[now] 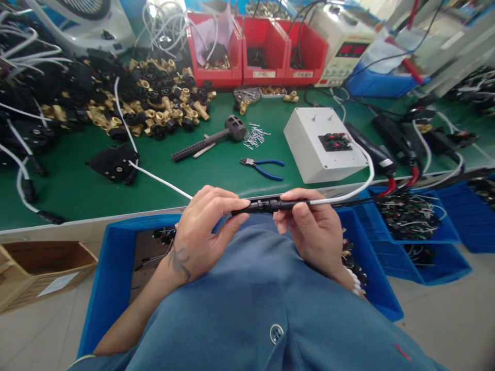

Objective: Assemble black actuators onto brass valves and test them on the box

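Note:
My left hand (211, 226) pinches one half of a black cable connector (266, 205) in front of the bench edge. The other half is between the thumb and fingers of my right hand (315, 226). Both halves meet end to end in one line; whether they are locked cannot be told. From the left half a white cable (164, 181) leads to a black housing (114, 162) lying on the green bench. Out of the right half another white cable (365, 183) curves up to the red and black terminals on a light grey box (325, 147).
Blue-handled cutters (266, 167), a black mallet (216, 136) and small metal clips (256, 135) lie on the bench. Brass fittings (162, 103) are heaped behind, beside red bins (266, 51). Blue crates (116, 257) stand below the bench; a cardboard box (46, 273) is at left.

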Demonstrator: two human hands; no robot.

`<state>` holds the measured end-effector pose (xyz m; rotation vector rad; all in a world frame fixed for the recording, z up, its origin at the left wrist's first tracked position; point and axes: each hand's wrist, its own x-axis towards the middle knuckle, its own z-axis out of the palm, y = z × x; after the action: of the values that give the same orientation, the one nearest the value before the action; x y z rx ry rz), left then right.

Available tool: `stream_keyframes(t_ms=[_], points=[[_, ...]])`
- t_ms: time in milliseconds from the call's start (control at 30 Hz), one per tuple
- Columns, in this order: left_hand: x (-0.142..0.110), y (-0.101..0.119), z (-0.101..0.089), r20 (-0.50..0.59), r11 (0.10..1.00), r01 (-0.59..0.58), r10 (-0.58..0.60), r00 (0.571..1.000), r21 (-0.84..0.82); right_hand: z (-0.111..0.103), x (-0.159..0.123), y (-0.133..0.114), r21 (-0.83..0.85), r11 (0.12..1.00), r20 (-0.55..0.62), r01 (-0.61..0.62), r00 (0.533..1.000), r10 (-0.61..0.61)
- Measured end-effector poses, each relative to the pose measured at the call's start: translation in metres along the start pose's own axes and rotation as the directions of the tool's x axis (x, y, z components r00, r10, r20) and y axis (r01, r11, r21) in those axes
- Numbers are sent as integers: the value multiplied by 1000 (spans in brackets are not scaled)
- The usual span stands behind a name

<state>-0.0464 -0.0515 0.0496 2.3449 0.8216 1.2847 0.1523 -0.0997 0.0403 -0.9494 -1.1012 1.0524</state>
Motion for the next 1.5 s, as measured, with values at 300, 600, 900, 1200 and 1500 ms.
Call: stream_keyframes(t_ms=[300, 600, 900, 1200, 1500], points=[[-1, -3, 0, 36, 994, -76, 73, 997, 79, -2, 1, 1, 23, 996, 41, -85, 996, 84], [-2, -8, 11, 130, 997, -13, 3, 992, 77, -9, 9, 17, -134, 971, 68, -196, 976, 207], [-16, -105, -43, -440, 754, 503, -315, 841, 423, -65, 31, -11, -785, 590, 310, -190, 704, 639], [-47, -195, -82, -708, 638, 737, -414, 573, 223, -114, 151, -40, -902, 427, -193, -61, 942, -273], [-27, -127, -69, -544, 762, 552, -321, 775, 338, -145, 195, -7, -944, 316, -116, -98, 992, -39]])
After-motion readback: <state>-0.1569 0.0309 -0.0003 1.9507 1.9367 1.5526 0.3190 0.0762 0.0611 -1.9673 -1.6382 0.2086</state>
